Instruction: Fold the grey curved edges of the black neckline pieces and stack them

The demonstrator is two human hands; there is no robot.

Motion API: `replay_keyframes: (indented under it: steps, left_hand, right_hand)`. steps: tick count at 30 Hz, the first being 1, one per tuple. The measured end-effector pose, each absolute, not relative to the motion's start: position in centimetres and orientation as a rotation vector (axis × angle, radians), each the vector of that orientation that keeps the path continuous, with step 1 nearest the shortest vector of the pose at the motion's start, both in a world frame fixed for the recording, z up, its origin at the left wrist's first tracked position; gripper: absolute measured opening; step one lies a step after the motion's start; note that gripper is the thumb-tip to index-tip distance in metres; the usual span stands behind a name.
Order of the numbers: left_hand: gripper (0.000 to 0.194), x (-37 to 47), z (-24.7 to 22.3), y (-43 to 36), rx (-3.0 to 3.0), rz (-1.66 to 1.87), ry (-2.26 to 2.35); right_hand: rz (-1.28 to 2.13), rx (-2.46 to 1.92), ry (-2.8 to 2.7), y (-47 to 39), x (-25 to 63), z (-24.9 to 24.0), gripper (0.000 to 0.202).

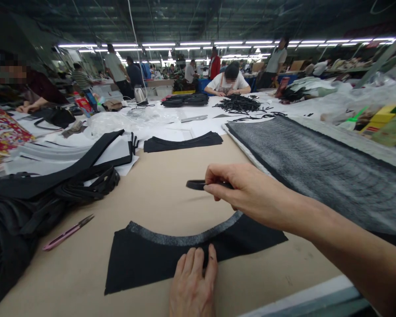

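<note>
Black fabric piece [141, 259], a single one, lay flat on the desk [145, 193] directly before the person, with one grey band [188, 240] along its concave far edge. The left hand [193, 281] rested on it palm down, fingers extended and gripping nothing; the right hand [237, 185] pinched one black strip [195, 185] between thumb and fingers, over the desk beyond that curve. One pink-handled tool [67, 233] lay to the left, and one pile of curved black pieces [185, 142] sat farther ahead (how many layers, I couldn't tell). A heap of black strips [13, 224], too tangled to count, bordered the left side; one large grey-and-black sheet [317, 167] bounded the right. Room for moving ran between them, from the concave edge forward to the pile. The surface there was smooth and tan, white farther off. Beyond, a co-worker [229, 83] in a white top bent over dark snippets [240, 103], under rows of strip lights [161, 44] in a large workshop.
</note>
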State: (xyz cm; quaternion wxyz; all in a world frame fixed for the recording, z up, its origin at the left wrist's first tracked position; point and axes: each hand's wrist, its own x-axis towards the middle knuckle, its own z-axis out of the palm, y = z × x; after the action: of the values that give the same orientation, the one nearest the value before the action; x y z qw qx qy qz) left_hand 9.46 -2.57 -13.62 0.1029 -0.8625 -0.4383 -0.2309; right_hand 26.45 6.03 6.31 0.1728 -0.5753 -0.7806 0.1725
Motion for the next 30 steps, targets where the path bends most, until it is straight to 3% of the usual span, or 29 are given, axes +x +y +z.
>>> replay_keyframes:
  steps: [4,14,22,30]
  left_hand:
    - [0.05,9.3,-14.0,-2.6,-2.528,-0.713,-1.295]
    - [0.05,9.5,-14.0,-2.6,-2.481,-0.757,-1.302]
    - [0.034,9.2,-14.6,-2.7,-2.43,-0.774,-1.289]
    - [0.033,8.5,-14.5,-2.2,-2.451,-0.752,-1.182]
  right_hand:
    - [0.145,-1.876,-2.199,4.8,27.6,3.4,0.015]
    - [0.051,-2.003,-2.199,0.4,30.8,-6.6,0.017]
    - [-0.177,-2.025,-2.065,-0.6,31.2,-9.0,0.02]
    - [-0.232,-2.036,-2.038,-1.0,31.1,-9.3,0.02]
